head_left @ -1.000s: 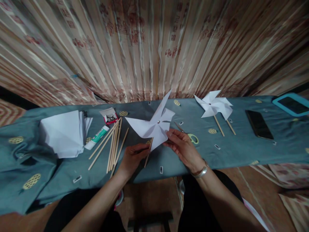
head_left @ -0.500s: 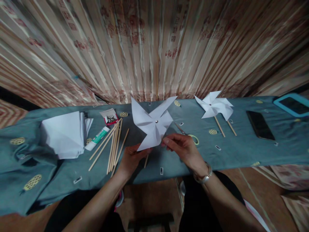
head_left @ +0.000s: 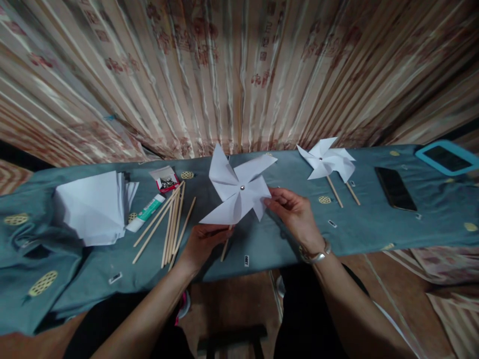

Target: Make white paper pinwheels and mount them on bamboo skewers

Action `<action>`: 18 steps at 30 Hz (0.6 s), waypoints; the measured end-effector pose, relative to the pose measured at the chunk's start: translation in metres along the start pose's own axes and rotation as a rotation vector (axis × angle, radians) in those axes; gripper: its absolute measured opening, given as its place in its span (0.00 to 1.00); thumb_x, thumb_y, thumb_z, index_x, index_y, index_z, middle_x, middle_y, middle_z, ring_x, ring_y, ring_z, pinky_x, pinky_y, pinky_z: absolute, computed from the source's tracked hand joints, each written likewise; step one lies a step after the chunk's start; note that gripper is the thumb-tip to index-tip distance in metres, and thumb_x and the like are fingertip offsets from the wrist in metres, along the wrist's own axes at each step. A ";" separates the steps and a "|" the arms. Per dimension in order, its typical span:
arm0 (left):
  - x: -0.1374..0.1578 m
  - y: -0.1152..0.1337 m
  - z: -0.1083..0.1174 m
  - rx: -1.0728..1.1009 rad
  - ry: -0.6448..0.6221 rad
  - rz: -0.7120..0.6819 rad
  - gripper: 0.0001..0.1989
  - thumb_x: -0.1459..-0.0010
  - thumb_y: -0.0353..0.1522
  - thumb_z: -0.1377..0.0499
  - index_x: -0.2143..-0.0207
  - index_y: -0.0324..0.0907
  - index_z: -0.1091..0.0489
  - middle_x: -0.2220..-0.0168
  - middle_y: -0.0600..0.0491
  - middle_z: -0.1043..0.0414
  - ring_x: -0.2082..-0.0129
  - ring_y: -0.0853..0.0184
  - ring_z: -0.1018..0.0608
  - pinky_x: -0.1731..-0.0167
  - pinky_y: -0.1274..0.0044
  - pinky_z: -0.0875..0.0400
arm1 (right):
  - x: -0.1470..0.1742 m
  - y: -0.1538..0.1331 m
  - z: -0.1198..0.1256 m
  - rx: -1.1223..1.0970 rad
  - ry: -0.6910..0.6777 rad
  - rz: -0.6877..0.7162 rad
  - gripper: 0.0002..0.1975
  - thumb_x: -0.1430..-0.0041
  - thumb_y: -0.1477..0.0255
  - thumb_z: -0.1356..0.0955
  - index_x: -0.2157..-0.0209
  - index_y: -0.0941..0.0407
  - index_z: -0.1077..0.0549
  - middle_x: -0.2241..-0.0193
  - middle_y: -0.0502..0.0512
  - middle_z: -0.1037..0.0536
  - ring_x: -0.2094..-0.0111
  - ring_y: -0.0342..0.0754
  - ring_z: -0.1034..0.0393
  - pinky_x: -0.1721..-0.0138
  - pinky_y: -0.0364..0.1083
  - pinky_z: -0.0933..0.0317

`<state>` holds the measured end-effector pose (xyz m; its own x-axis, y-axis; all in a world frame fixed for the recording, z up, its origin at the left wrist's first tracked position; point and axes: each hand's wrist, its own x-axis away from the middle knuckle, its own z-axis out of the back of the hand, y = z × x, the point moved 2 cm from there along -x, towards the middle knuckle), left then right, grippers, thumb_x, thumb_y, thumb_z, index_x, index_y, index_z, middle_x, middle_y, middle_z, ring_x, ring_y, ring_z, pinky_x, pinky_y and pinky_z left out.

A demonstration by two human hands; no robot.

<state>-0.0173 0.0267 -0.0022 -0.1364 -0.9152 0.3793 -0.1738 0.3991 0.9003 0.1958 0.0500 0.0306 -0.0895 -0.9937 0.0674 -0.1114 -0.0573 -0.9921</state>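
- Pinching a pale wooden stick (head_left: pixel 224 250): our left hand (head_left: pixel 202 243), fingers closed.
- Pinching a white paper pinwheel (head_left: pixel 232 203) at four o'clock: our right hand (head_left: pixel 297 214), fingertips together.

Place: looks domestic, a room in a home; which room, cannot tell. Evidence:
(a) Pleated curtain (head_left: pixel 239 75) with reddish printed motifs hangs along the far side, spanning the view.
(b) Tablecloth (head_left: pixel 258 244) long and narrow, grey-green, yellow pineapple print, bunched at left end.
(c) Brown floor (head_left: pixel 235 304) below.
(d) Everyday devices at right: dark phone (head_left: pixel 395 188), blue-framed tablet-like device (head_left: pixel 447 157).
(e) Small handicraft supplies, tabletop scale: paper sheets (head_left: pixel 92 209), 1 glue tube (head_left: pixel 145 213), 1 small box (head_left: pixel 159 174) of metal pieces, wooden sticks (head_left: pixel 172 224), 2 paper pinwheels (head_left: pixel 329 162) lying at right.
Lighting: dim.
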 end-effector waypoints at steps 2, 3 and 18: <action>-0.001 -0.001 0.001 -0.007 0.013 -0.001 0.13 0.67 0.35 0.27 0.74 0.42 0.18 0.74 0.50 0.19 0.73 0.66 0.24 0.70 0.75 0.29 | 0.002 -0.002 -0.002 -0.025 -0.001 -0.030 0.16 0.60 0.61 0.20 0.69 0.51 0.20 0.75 0.47 0.20 0.72 0.44 0.27 0.68 0.44 0.34; -0.001 -0.001 0.001 -0.008 0.021 0.000 0.13 0.67 0.35 0.27 0.74 0.42 0.18 0.73 0.50 0.19 0.73 0.66 0.23 0.69 0.75 0.29 | 0.003 -0.002 -0.002 -0.036 -0.001 -0.041 0.16 0.61 0.62 0.20 0.69 0.51 0.20 0.75 0.47 0.21 0.72 0.44 0.28 0.68 0.44 0.34; -0.002 -0.001 0.002 -0.052 0.012 -0.047 0.13 0.62 0.35 0.28 0.70 0.41 0.18 0.67 0.49 0.19 0.68 0.66 0.23 0.65 0.77 0.29 | 0.018 0.003 -0.016 -0.066 -0.148 -0.177 0.14 0.56 0.60 0.22 0.71 0.55 0.20 0.80 0.46 0.26 0.79 0.38 0.37 0.78 0.40 0.47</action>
<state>-0.0190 0.0285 -0.0047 -0.1170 -0.9337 0.3384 -0.1290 0.3522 0.9270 0.1776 0.0337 0.0306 0.0824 -0.9724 0.2183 -0.1769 -0.2298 -0.9570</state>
